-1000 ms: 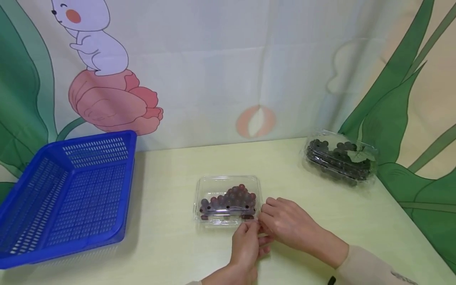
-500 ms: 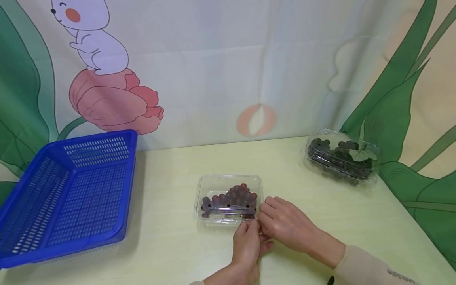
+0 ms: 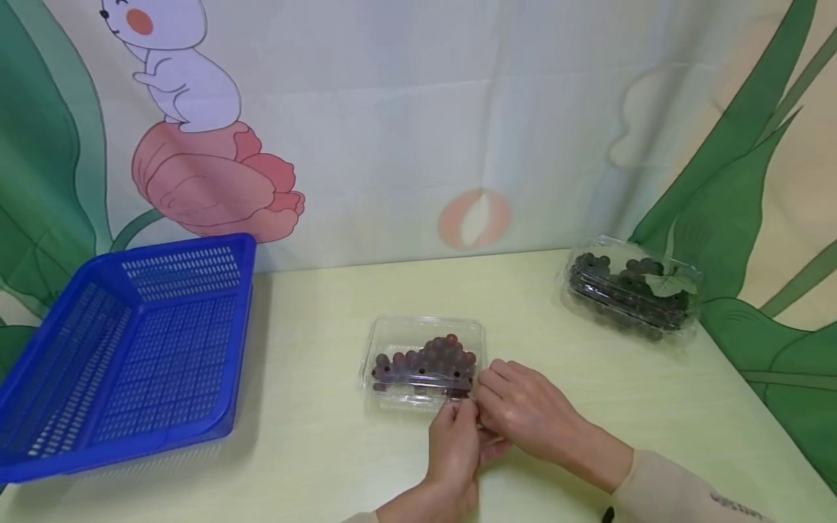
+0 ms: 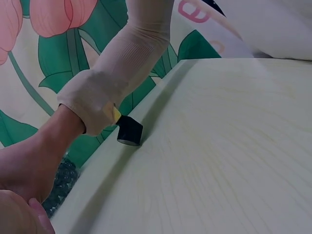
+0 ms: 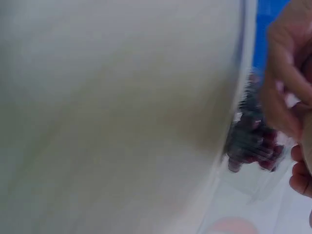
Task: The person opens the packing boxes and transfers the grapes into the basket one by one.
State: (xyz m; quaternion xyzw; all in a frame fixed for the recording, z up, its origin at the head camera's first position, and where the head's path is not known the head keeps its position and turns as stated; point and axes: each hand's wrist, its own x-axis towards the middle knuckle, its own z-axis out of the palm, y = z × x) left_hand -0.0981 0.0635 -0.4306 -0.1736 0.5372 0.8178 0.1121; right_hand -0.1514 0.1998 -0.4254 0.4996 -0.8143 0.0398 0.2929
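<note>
A clear plastic clamshell box (image 3: 399,330) of dark red grapes (image 3: 441,356) sits on the table in the head view. Its lid is down over the fruit. My left hand (image 3: 453,450) pinches the box's front edge near the right corner, thumb and forefinger together. At that same corner, my right hand (image 3: 526,403) grips with curled fingers, its knuckles up and its fingertips hidden. The two hands meet there and overlap. In the right wrist view, the grapes (image 5: 251,141) appear blurred beside the hands at the right edge.
A blue perforated plastic basket (image 3: 238,349) stands at the left of the table (image 3: 314,450). Another clear box of dark grapes (image 3: 631,287), with a leaf decoration, is at the back right. A printed cloth (image 3: 366,145) hangs behind.
The head view has shifted slightly. The grape box sits a little farther up and right in view, while both hands stay at its corner. The left hand's lower fingers have shifted slightly right.
</note>
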